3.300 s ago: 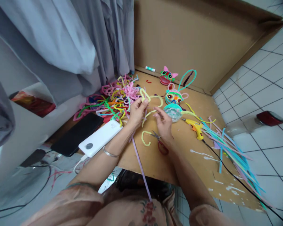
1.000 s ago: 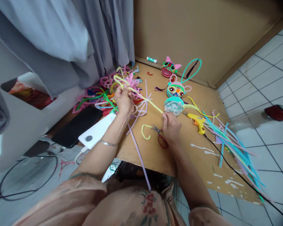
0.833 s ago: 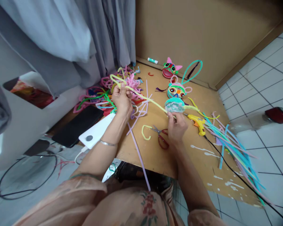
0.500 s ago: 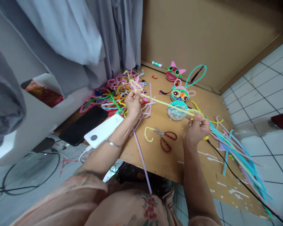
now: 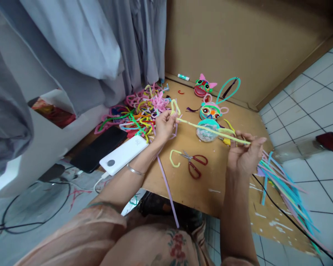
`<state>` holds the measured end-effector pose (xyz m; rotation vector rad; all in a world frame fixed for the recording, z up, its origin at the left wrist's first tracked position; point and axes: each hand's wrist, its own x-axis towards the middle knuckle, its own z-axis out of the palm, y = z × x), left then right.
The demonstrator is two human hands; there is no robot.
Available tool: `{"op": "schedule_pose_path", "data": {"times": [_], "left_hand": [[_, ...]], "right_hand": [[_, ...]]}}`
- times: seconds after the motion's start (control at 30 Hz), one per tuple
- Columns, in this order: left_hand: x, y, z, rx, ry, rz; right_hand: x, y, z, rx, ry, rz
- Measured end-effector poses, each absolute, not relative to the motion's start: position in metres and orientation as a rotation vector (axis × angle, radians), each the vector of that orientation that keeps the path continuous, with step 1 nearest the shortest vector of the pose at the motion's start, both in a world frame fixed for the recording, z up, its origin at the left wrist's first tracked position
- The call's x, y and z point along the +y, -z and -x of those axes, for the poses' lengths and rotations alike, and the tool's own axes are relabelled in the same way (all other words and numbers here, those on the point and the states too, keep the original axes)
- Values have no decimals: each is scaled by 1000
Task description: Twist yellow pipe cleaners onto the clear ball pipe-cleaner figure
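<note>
A pale yellow pipe cleaner (image 5: 211,130) stretches between my hands above the table. My left hand (image 5: 165,125) pinches it near its left end, where a bent yellow loop stands up past the fingers. At the other end, my right hand (image 5: 244,153) has its thumb and fingers around the tip. Below the strand lie red-handled scissors (image 5: 194,162), blades pointing up and left. A short bent yellow pipe cleaner piece (image 5: 171,158) rests beside the blades. Behind the strand sits a clear bowl-like piece with a teal rim (image 5: 207,133).
Tangled coloured pipe cleaners (image 5: 144,107) heap at the left rear. A white power bank (image 5: 124,155) and black phone (image 5: 98,147) lie at left. Two decorated animal heads, one pink-eared (image 5: 202,87), one with loops (image 5: 209,111), stand behind. Straight pipe cleaners (image 5: 288,195) and a black cable are at right.
My right hand has moved right and slightly down, turning more open towards the strand's tip. My left hand has shifted right and a little down, still pinching the yellow pipe cleaner.
</note>
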<state>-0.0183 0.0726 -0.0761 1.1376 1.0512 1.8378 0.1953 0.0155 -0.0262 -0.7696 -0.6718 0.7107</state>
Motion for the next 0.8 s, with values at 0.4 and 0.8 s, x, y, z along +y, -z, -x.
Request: {"op": "schedule_pose_path", "data": {"times": [0.4,0.8], "left_hand": [[63,71,8,793,-1498,-1002],[50,69,-3,675,-1303,-956]], "right_hand": [[-46,-58,-180,-1213,-1176,714],[23,72,-145,-1067,-1178,1093]]}}
